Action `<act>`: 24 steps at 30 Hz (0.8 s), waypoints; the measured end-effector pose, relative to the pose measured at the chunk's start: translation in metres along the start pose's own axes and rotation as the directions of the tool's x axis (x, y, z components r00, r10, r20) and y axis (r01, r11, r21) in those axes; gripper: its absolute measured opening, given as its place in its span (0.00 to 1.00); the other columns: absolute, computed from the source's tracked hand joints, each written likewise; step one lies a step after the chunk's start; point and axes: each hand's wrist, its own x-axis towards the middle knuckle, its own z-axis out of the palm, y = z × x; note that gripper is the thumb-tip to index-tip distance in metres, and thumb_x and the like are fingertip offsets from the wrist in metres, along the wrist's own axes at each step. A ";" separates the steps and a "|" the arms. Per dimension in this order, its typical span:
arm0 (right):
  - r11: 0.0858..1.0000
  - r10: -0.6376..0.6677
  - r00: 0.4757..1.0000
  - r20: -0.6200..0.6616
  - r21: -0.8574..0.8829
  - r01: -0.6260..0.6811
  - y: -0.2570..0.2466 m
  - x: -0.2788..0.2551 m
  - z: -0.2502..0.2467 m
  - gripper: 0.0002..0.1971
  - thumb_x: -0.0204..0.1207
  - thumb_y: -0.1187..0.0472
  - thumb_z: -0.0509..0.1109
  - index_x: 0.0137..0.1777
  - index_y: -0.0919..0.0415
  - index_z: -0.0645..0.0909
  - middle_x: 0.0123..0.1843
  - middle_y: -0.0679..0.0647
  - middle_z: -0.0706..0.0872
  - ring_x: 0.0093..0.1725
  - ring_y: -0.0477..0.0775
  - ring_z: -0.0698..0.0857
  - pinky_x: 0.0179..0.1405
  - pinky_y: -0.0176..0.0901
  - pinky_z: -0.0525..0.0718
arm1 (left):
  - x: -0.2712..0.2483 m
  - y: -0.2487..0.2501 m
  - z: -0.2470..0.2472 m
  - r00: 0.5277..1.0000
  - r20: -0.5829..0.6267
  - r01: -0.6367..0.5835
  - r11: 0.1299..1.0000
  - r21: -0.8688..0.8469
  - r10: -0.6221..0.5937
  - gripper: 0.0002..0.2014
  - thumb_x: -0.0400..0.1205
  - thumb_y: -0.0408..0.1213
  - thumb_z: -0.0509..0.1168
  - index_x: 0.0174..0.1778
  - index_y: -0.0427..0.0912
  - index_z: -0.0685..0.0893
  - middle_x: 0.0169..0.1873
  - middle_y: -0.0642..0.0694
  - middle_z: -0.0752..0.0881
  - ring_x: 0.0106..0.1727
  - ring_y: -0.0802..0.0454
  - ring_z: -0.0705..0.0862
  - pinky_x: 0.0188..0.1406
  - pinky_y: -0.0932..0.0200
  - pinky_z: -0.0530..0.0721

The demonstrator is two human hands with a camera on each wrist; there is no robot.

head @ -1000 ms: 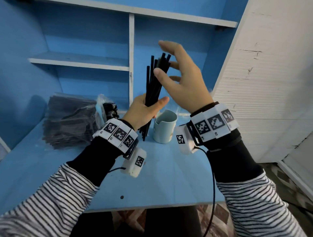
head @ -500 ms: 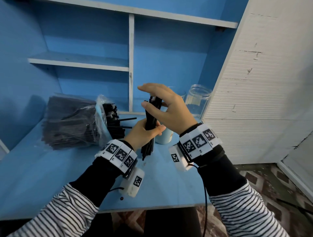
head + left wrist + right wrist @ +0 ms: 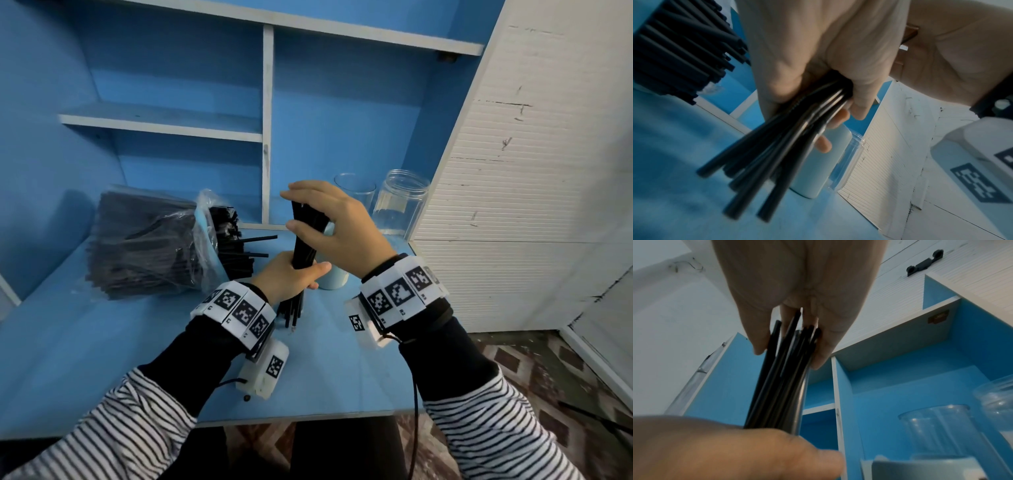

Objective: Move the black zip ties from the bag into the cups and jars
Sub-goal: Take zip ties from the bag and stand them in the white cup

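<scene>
Blue table (image 3: 102, 359), backed by a blue shelf unit (image 3: 164, 123) divided by a white upright (image 3: 267, 137). White ribbed cabinet panel (image 3: 513, 205) set just right of the table. Patterned floor (image 3: 548, 394) seen below it. A black bracket (image 3: 924, 266) is mounted overhead.

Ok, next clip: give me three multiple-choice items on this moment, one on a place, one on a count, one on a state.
1. Where is the clear plastic bag of black zip ties?
A. left on the blue tabletop
B. top shelf
C. floor

2. How many clear containers stand behind the hands?
A. none
B. two
C. five

3. How is the loose bundle of black zip ties held?
A. lying flat
B. upright by both hands
C. inside a jar

Key: 1 A, it lies left on the tabletop; 2 B, a clear glass cup and a clear plastic jar; 3 B, the left hand grips low and the right hand steadies the top.
</scene>
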 end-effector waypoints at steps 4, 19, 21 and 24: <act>0.981 0.128 0.991 0.041 0.145 -0.132 -0.003 -0.003 -0.018 0.47 0.71 0.51 0.78 0.84 0.49 0.52 0.82 0.48 0.60 0.74 0.46 0.71 0.69 0.39 0.78 | 0.001 0.008 -0.004 0.999 -0.028 -0.027 0.999 -0.027 0.026 0.19 0.80 0.54 0.65 0.51 0.39 0.83 0.29 0.54 0.84 0.40 0.55 0.89 0.60 0.45 0.84; 0.937 0.300 0.940 0.162 0.138 -0.322 0.003 0.013 -0.046 0.13 0.74 0.58 0.75 0.48 0.70 0.85 0.44 0.64 0.88 0.46 0.59 0.88 0.48 0.55 0.87 | 0.003 0.053 -0.005 0.947 0.204 -0.245 0.969 -0.039 0.247 0.14 0.71 0.44 0.76 0.34 0.43 0.78 0.29 0.50 0.79 0.34 0.53 0.80 0.43 0.52 0.79; 0.942 0.302 0.950 0.076 0.127 -0.310 0.002 0.021 -0.052 0.19 0.72 0.57 0.74 0.45 0.78 0.81 0.44 0.73 0.85 0.45 0.69 0.85 0.45 0.63 0.85 | 0.011 0.055 -0.004 0.959 0.045 -0.277 0.958 -0.070 0.280 0.17 0.66 0.50 0.78 0.38 0.47 0.79 0.33 0.52 0.81 0.35 0.56 0.81 0.42 0.55 0.80; 0.963 0.237 0.968 -0.083 0.147 -0.224 0.000 0.032 -0.066 0.20 0.71 0.57 0.72 0.41 0.80 0.78 0.39 0.75 0.82 0.39 0.70 0.83 0.38 0.59 0.84 | 0.019 0.058 -0.003 0.940 -0.123 -0.327 0.943 -0.064 0.318 0.28 0.62 0.52 0.79 0.52 0.47 0.77 0.43 0.52 0.80 0.44 0.57 0.80 0.46 0.58 0.80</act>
